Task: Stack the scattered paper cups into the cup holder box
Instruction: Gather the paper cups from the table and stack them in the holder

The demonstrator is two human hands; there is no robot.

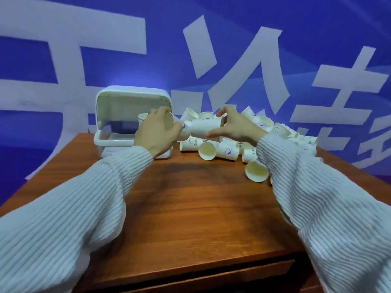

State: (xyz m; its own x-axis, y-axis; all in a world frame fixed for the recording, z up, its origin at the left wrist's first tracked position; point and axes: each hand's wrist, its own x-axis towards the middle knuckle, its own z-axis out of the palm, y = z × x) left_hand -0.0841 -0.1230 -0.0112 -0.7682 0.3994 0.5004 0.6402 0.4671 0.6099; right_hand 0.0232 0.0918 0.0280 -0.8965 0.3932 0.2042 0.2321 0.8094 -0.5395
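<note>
A white cup holder box (118, 106) stands open at the back left of the wooden table (190, 208), lid raised. A cup (142, 120) shows inside it, behind my left hand. My left hand (157, 132) is closed around a paper cup (179, 129) just in front of the box's right side. My right hand (234, 126) holds another paper cup (204, 127) on its side, its base pointing left toward the left hand's cup. The two cups touch or nearly touch. A heap of scattered paper cups (228, 151) lies behind and to the right.
One loose cup (256, 171) lies nearest, mouth toward me, beside my right sleeve. More cups (281, 130) spread to the table's right edge. A blue banner with large white characters (243, 70) hangs behind the table. A drawer front (211, 278) runs along the near edge.
</note>
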